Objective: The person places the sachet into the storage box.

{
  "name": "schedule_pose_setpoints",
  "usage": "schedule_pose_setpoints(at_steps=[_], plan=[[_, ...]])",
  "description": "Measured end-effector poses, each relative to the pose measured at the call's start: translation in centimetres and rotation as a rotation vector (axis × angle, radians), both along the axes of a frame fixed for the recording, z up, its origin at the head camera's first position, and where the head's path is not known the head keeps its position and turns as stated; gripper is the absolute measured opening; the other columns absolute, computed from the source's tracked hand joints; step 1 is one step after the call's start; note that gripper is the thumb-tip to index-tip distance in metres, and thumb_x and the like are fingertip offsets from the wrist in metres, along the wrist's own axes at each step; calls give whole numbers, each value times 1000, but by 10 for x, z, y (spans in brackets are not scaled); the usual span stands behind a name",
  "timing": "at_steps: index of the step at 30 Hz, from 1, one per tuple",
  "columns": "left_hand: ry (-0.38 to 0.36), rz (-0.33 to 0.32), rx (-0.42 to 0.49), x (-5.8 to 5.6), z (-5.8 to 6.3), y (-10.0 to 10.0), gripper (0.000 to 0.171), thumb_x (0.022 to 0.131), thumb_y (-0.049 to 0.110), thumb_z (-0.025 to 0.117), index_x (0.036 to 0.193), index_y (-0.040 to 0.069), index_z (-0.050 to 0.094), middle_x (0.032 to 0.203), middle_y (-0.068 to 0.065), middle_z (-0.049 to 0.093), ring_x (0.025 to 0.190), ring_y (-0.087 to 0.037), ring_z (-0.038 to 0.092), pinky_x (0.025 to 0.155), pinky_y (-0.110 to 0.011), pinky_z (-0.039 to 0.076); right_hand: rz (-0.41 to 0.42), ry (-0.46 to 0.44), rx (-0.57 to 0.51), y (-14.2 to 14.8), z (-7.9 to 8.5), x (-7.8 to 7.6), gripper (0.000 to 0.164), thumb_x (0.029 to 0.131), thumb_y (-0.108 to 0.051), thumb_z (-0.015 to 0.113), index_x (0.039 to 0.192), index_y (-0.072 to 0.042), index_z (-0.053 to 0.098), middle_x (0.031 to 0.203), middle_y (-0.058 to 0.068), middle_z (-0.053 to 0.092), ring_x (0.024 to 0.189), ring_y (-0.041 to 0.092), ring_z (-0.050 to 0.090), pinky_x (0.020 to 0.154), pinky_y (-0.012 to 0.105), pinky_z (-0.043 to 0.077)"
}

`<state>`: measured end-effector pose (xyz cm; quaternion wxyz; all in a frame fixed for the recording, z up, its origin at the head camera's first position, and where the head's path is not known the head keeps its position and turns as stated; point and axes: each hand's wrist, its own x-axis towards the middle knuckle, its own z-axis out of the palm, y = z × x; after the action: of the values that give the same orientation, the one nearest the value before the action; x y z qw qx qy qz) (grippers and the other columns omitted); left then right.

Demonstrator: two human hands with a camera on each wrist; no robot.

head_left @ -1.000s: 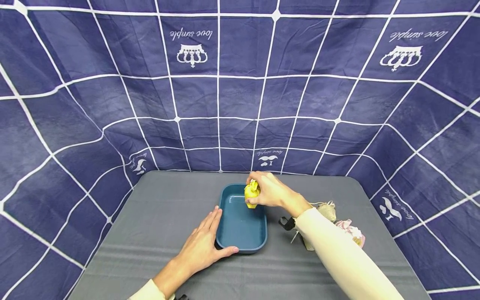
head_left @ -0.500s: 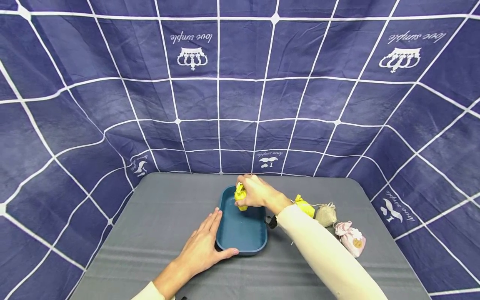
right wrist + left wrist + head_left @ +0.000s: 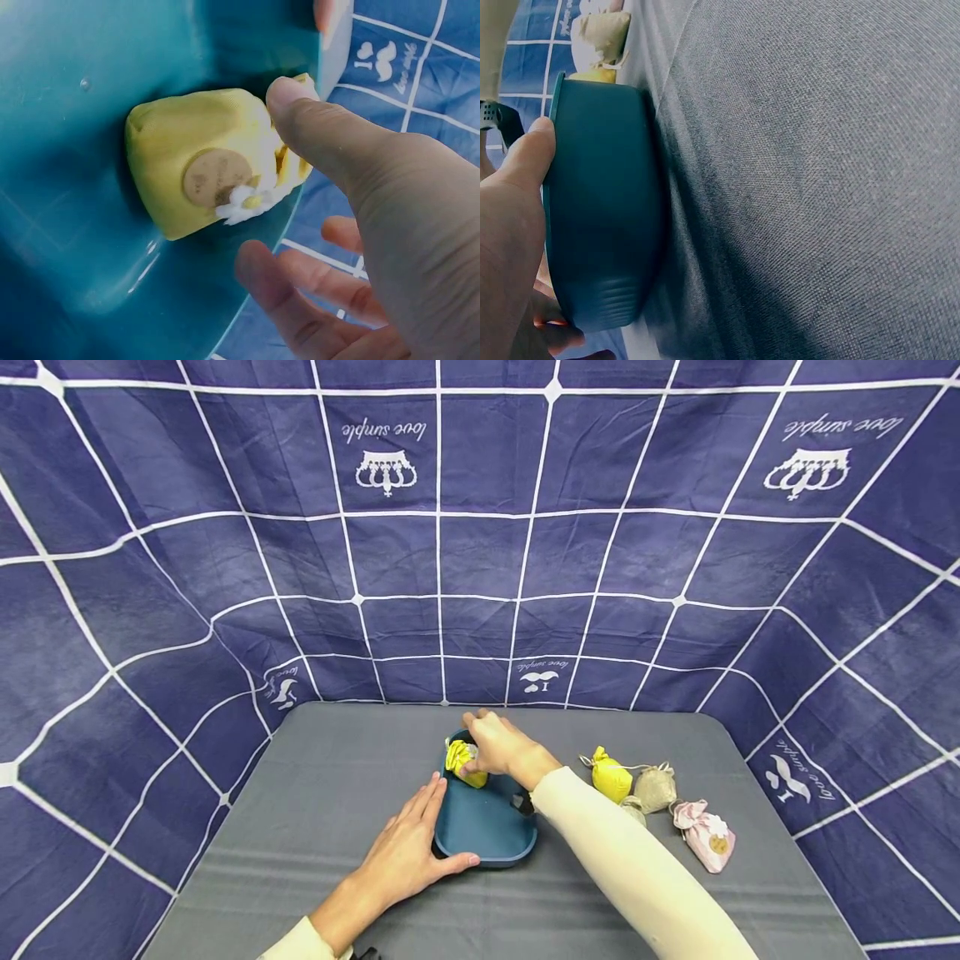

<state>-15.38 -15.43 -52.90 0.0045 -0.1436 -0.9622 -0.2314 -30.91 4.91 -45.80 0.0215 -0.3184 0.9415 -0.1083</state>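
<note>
A yellow drawstring pouch (image 3: 202, 161) with a round tan patch and white flower lies in the far left part of the blue tray (image 3: 487, 839). Over it, my right hand (image 3: 504, 750) has its thumb overlapping the gathered neck in the right wrist view, while the other visible fingers are spread away from the cloth. My left hand (image 3: 405, 839) lies against the tray's left side with long straight fingers, its thumb along the near rim. From the left wrist view, that thumb shows at the rim of the tray's outer wall (image 3: 607, 202).
Right of the tray, another yellow pouch (image 3: 611, 777), a beige pouch (image 3: 655, 789) and a pink pouch (image 3: 708, 839) lie on the grey table (image 3: 337, 743). Part of one more pale pouch (image 3: 633, 810) shows beside the right sleeve. Blue gridded cloth (image 3: 480, 560) walls the back and sides.
My right hand has moved left and lowered the yellow pouch into the tray, and its fingers have spread off it. The retreating sleeve uncovers the pouches on the right. My left hand stays put.
</note>
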Motion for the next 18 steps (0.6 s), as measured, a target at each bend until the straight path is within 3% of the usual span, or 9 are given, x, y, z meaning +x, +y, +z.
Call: schedule_pose_setpoints(at_steps=[12, 18], plan=[[-19, -10, 22, -1, 1, -1, 135, 87, 85, 88, 183, 5, 35, 192, -18, 33, 164, -51, 54, 118, -79, 55, -23, -1, -74, 27, 10, 13, 75, 95, -44, 100, 155, -10, 69, 148, 17, 73, 127, 38, 80, 108, 57, 68], [-37, -24, 103, -2, -1, -1, 135, 87, 75, 94, 181, -1, 35, 191, -23, 32, 166, -51, 51, 127, -68, 53, -54, 15, -115, 50, 13, 25, 70, 95, -43, 100, 152, -14, 72, 145, 13, 75, 123, 34, 79, 104, 58, 68]])
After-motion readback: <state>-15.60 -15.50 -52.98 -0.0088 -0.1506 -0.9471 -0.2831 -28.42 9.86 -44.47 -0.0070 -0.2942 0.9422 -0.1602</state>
